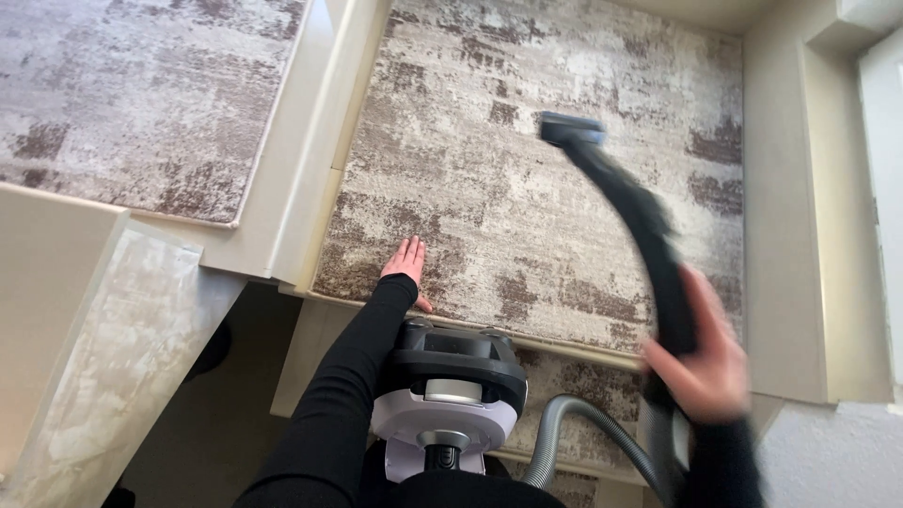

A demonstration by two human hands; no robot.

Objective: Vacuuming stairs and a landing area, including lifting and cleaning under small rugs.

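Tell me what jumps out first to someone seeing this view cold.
The blurred black vacuum wand cuts across the right of the view, its brush head on the mottled grey-brown carpet of the stair landing, gripped low down by the right hand. At centre left, the left hand lies flat on the carpet near the step's edge. Below it sits the white and black canister vacuum cleaner, with a grey ribbed hose curving right.

Right hand (704,362) grips vacuum wand (640,221); left hand (406,263) presses carpet (527,188).
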